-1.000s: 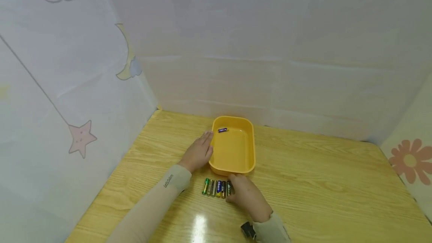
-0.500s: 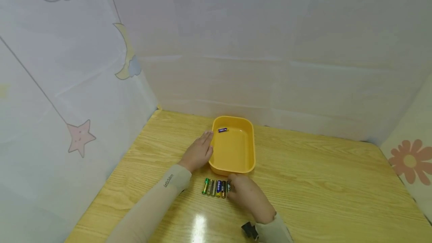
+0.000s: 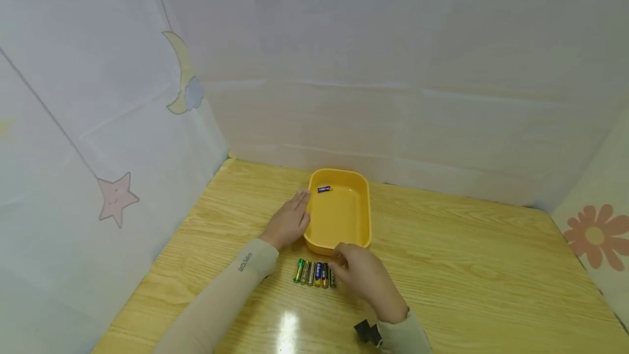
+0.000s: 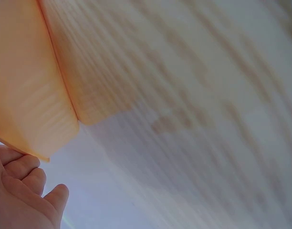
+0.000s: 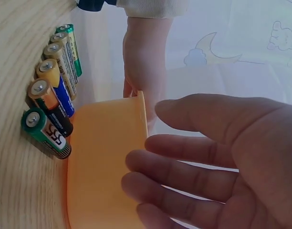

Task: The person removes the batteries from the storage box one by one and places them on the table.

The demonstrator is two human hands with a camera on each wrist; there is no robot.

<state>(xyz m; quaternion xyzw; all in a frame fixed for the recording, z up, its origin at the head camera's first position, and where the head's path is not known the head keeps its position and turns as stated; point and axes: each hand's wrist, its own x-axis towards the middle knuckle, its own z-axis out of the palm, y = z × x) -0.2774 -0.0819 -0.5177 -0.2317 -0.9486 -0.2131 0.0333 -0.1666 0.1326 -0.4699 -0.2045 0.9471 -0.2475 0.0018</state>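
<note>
A yellow plastic box (image 3: 365, 206) stands on the table with one purple battery (image 3: 324, 189) lying inside near its far left corner. My left hand (image 3: 286, 222) rests against the box's left rim, and its fingers also touch that edge in the left wrist view. Several batteries lie side by side in a row (image 3: 311, 273) in front of the box. Over the row's right end is my right hand (image 3: 366, 277), its fingers loosely bent. In the right wrist view nothing sits between thumb and fingers, and the green-and-black end battery (image 5: 46, 133) lies apart from them.
A wooden table (image 3: 467, 266) carries everything. A pale printed sheet (image 3: 344, 70) hangs behind the box and along both sides. A small black object (image 3: 367, 332) sits by the right cuff.
My right hand has lifted and shifted slightly up and right, off the end battery, which shows more fully. My left hand and the box stay put.
</note>
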